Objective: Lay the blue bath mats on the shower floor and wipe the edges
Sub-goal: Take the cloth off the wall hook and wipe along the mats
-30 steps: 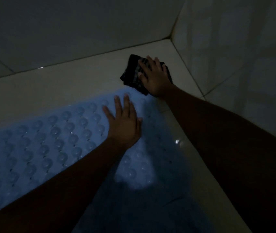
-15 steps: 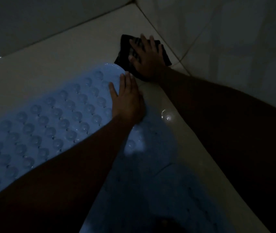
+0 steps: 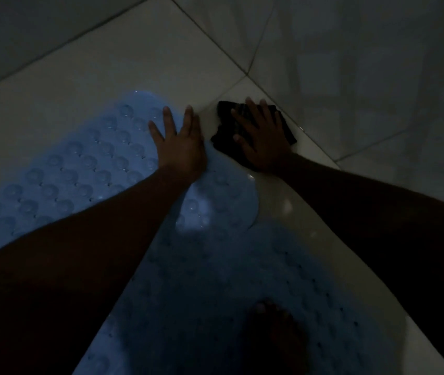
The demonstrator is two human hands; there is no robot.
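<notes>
A light blue bath mat with rows of round bumps lies on the pale shower floor, running from the left edge toward the centre. A second blue mat lies nearer me, in deep shadow. My left hand presses flat on the far mat's right end, fingers straight. My right hand lies flat, fingers spread, on a dark folded cloth that sits on the bare floor between the mat's edge and the wall.
Tiled walls meet the floor along the right and along the top left. A bare foot stands on the near mat at the bottom. The scene is dim, with small wet glints on the floor.
My right hand and the cloth have slid back along the wall toward me, away from the corner. The left hand stays flat on the mat's end. The view has tilted down.
</notes>
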